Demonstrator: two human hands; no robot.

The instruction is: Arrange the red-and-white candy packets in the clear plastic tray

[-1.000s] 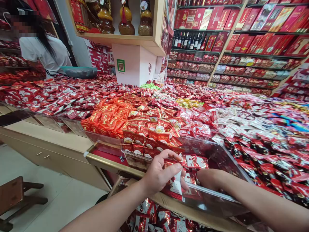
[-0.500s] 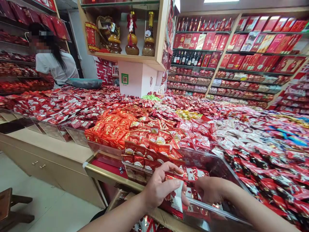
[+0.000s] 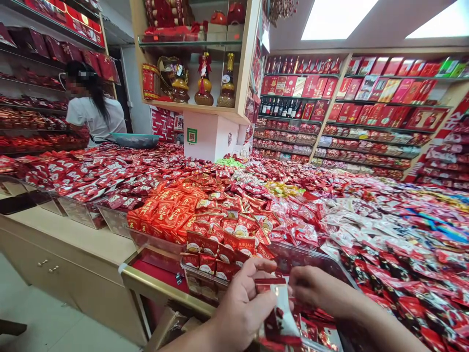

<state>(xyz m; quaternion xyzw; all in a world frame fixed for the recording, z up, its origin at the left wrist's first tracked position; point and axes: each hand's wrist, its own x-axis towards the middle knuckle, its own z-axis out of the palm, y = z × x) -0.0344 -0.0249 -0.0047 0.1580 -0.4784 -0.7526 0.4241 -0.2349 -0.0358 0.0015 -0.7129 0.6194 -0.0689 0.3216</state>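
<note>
Ceiling lights [image 3: 335, 19] (both bright white) shine above wood-framed shelves [image 3: 332, 101].

Lies open above the packet heaps [image 3: 278, 195]; runs into stacked durian packets [image 3: 218, 249] on the left, the far wall of the transparent bin [image 3: 302, 256] ahead.

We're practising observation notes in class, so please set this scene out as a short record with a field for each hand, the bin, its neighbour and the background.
Left hand: holds a glossy red-and-white wrapped packet
Right hand: curled, close to the right of that packet; contact unclear
Bin: clear plastic bin with more red-and-white packets in it
Neighbour: square red packets printed DURIAN, stacked to the left
Background: person in a white top near a shallow teal basin
</note>
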